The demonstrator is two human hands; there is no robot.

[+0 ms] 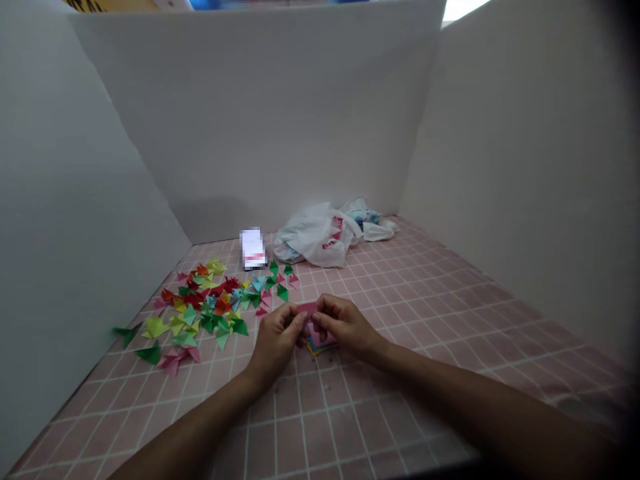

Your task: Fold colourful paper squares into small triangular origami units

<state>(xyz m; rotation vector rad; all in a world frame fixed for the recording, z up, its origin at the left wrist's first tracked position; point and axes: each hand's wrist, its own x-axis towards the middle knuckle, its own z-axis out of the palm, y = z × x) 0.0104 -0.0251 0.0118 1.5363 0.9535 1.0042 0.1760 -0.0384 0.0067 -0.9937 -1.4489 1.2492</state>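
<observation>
A small piece of pink paper [307, 308] is pinched between my two hands near the middle of the table. My left hand [281, 333] grips its left side with thumb and fingers. On the other side, my right hand [342, 325] holds it the same way. Under the hands lies a small stack of coloured paper sheets [315, 349], with yellow, blue and pink edges showing; the hands cover part of it. Left of my hands spreads a pile of folded paper pieces [210, 303] in green, red, yellow, orange, pink and light blue.
A phone [253, 248] with a lit, blurred screen stands behind the folded pieces. White plastic bags [320, 233] lie crumpled at the back. Pale upright panels [300, 120] wall in the back and both sides of the pink checked table cover [420, 300].
</observation>
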